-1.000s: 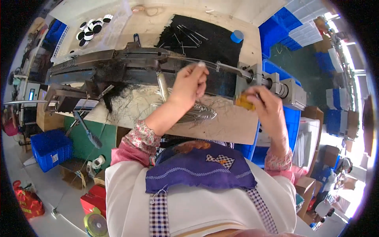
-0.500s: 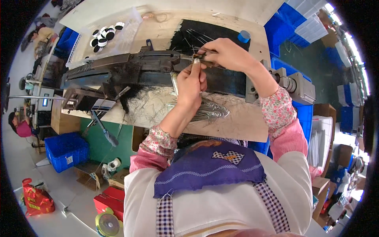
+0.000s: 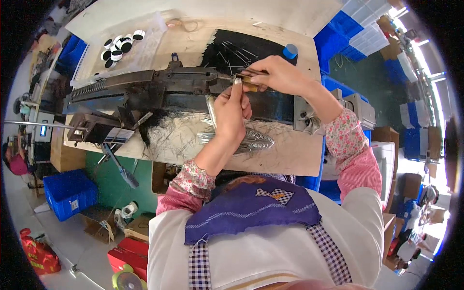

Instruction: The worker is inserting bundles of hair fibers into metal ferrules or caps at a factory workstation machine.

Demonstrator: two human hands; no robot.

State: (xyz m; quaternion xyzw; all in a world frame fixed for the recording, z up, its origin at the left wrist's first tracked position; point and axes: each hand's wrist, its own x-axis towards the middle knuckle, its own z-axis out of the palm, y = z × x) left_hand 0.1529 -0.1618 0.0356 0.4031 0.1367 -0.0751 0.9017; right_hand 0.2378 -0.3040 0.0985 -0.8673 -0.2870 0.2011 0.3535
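Head view: right hand pinches a small brass-coloured piece over the dark metal machine bar; left hand is closed, fingertips touching that piece; metal needles lie on the workbench below.

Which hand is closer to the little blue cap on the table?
Right. The right hand sits just below and left of the blue cap, holding a small brass-coloured piece. The left hand is lower down, farther from the cap.

sleeves pink floral | crates blue | cap blue | bib purple
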